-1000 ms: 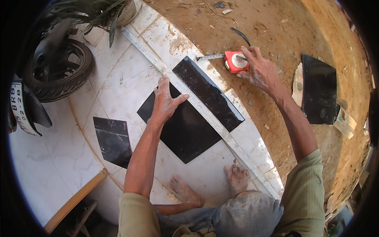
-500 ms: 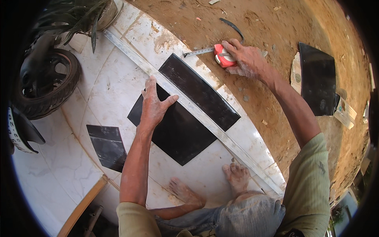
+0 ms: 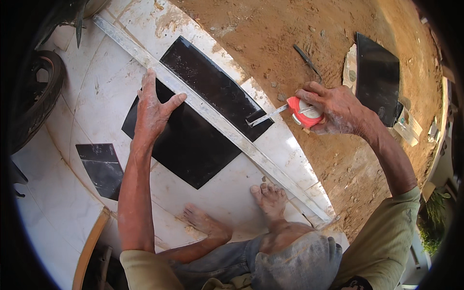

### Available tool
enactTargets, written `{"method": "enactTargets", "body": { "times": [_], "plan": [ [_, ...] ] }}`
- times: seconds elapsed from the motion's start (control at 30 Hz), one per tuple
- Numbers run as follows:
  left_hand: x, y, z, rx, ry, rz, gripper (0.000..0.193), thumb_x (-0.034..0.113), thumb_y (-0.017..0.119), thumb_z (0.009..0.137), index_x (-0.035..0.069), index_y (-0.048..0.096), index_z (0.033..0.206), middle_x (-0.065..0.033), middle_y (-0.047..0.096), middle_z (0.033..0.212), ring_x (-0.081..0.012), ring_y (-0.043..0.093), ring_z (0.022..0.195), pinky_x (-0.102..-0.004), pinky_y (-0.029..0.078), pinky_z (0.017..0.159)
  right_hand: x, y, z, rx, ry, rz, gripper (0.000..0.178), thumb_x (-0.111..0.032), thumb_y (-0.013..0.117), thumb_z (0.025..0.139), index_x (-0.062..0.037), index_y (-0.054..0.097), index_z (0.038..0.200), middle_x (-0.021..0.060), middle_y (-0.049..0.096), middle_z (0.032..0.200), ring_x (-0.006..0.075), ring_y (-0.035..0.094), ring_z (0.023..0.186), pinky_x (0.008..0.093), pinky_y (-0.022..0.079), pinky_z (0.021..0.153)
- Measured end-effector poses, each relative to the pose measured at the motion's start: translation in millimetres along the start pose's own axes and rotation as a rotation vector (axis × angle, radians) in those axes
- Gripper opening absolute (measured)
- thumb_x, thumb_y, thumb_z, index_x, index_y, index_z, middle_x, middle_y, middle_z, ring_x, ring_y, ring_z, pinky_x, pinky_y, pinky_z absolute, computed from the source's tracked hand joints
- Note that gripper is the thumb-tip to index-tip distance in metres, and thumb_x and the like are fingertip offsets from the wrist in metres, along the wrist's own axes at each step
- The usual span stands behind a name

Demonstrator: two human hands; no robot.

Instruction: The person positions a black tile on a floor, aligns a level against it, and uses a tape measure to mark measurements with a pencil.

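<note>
My left hand (image 3: 153,110) lies with fingers apart on the near black tile (image 3: 195,152), its fingertips and thumb against a long pale metal straightedge (image 3: 246,148). The straightedge runs diagonally along that tile. On its far side lies a narrower black tile piece (image 3: 208,79). My right hand (image 3: 342,110) grips a red tape measure (image 3: 297,110) above the dirt edge. A short length of its blade (image 3: 267,117) sticks out, and the blade's end is over the right end of the narrower piece; I cannot tell whether it touches.
A smaller dusty dark tile piece (image 3: 100,169) lies left on the pale tiled floor (image 3: 227,193). A motorbike wheel (image 3: 46,104) stands at the far left. Another black tile (image 3: 378,79) rests on the dirt at right, near a dark thin strip (image 3: 307,62). My bare feet (image 3: 270,200) are close by.
My right hand has brought the tape measure nearer, from the narrower piece's far end to its right end. My left hand stays at the straightedge. The whole view has shifted.
</note>
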State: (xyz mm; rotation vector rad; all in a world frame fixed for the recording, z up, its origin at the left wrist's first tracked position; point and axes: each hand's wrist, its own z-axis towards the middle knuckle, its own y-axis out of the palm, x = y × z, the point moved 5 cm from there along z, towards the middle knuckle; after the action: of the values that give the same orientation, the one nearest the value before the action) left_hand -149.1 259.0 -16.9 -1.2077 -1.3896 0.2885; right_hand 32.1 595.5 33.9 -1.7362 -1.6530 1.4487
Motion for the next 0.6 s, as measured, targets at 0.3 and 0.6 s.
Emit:
{"method": "enactTargets", "body": {
  "times": [0.3,0.6],
  "plan": [
    [-0.7,-0.7,-0.7,0.003,-0.057,-0.01,0.103,0.039,0.082,0.077,-0.01,0.027,0.149,-0.0309,0.031,0.153,-0.0414,0.027,0.145,-0.044,0.02,0.12,-8.5,2.6,13.7,-0.184,-0.025,0.015,0.074,-0.026,0.084,0.064,-0.0131,0.056,0.131,0.0069,0.059,0.116,0.0309,0.067,0.092,0.0412,0.057,0.075],
    [-4.6,1.2,0.3,0.014,-0.006,-0.03,0.102,0.041,0.081,0.077,-0.01,0.028,0.148,-0.0314,0.031,0.153,-0.0413,0.027,0.145,-0.0459,0.017,0.121,-5.9,4.0,29.0,-0.191,-0.106,-0.001,0.075,-0.03,0.084,0.063,-0.0112,0.057,0.13,0.0086,0.059,0.111,0.0327,0.066,0.089,0.0418,0.057,0.074]
  ]
}}
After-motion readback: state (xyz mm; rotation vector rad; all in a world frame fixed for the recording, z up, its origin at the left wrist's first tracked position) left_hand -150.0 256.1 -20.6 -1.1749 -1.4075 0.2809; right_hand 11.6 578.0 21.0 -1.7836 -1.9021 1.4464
